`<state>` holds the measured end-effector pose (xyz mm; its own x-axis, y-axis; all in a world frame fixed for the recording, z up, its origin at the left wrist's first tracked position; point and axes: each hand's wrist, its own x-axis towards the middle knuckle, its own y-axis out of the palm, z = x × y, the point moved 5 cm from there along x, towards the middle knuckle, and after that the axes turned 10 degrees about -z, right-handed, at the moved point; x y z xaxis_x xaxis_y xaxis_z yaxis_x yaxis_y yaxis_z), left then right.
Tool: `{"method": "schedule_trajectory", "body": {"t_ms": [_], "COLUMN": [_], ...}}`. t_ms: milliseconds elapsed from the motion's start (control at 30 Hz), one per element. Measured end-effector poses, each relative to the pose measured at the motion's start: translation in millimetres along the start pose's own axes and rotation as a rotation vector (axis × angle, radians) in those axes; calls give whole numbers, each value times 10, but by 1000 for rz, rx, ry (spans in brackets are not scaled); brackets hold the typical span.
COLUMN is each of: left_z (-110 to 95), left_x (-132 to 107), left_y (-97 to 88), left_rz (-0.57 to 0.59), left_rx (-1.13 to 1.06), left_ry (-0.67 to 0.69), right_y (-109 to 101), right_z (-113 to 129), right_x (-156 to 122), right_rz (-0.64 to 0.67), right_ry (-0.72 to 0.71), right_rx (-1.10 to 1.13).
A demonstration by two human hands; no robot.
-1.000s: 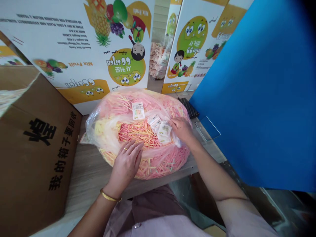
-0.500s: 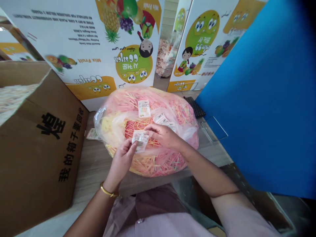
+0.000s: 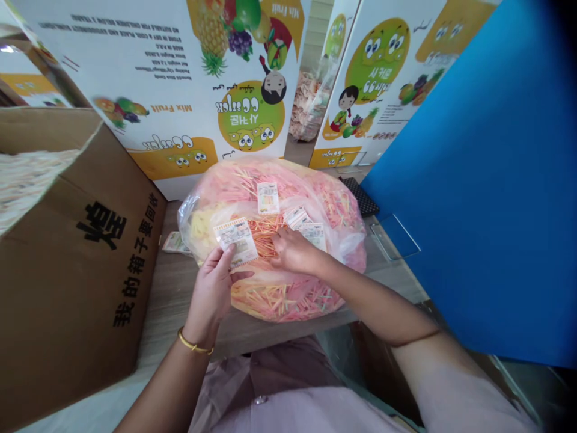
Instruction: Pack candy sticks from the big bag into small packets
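Note:
My left hand (image 3: 216, 282) pinches a small printed clear sachet (image 3: 241, 243) between thumb and fingers, over the left part of a big clear plastic bag (image 3: 202, 198). The bag bulges with thin pink, yellow and orange candy sticks (image 3: 265, 297). In its opening, my right hand (image 3: 295, 249) has its fingers bent down among loose orange sticks (image 3: 264, 231), thumb and fingers closing around some; the fingertips are partly hidden. On top of the bag lie another sachet (image 3: 268, 198) and several overlapping ones (image 3: 311, 231) beside my right hand.
An open brown carton (image 3: 112, 282) stands at the left, a white printed carton (image 3: 180, 78) behind the bag and another (image 3: 360, 90) at the back right. A blue panel (image 3: 487, 198) slants along the right. More sachets (image 3: 175, 242) lie on the table (image 3: 166, 288). A dark patterned object (image 3: 360, 195) touches the bag's right.
My left hand has moved the sachet left and it now shows flat. My right hand has left the sachet and gone down into the candy sticks.

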<state>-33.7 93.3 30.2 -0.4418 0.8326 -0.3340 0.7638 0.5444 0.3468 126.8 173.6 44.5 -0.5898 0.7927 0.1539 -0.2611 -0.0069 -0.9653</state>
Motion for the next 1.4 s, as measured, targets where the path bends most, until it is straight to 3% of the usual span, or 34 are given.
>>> {"method": "schedule_trajectory", "body": {"t_ms": [167,267,467,600,733,900,1033,1200,1300,1400], "left_z": [-44,-23,-47,-31,11,33,29,72,122,151], "left_x": [82,107,91,114,123,124,120,91,82,78], "left_y": [-134,-164,-37,-63,-61,8,24,64,90,101], "left_rz": [-36,-73,-65,-84,-57,-2,-23,-14,13,17], "left_rx": [-79,-77,-217,-264,-249,-226,-238,-204,-187,-174], "left_ry": [72,44,16,12,15,31,3,-84,-116,-103], "right_y": [-198,-108,169,123,-5,-108,-66,67,103,119], "right_z": [-139,-90,5,-66,-166,-327,-450,-418,-389,-395], "right_x": [81,83,185,229,247,332,412,404,411,452], "right_rz": [-19,13,-6,-12,26,-16,-84,95,124,50], "right_ry": [30,4,-11,-76,57,247,302,506,659,757], "right_rx": [-119,-112,-101,-92,-24,290,824,1514,1699,1743]}}
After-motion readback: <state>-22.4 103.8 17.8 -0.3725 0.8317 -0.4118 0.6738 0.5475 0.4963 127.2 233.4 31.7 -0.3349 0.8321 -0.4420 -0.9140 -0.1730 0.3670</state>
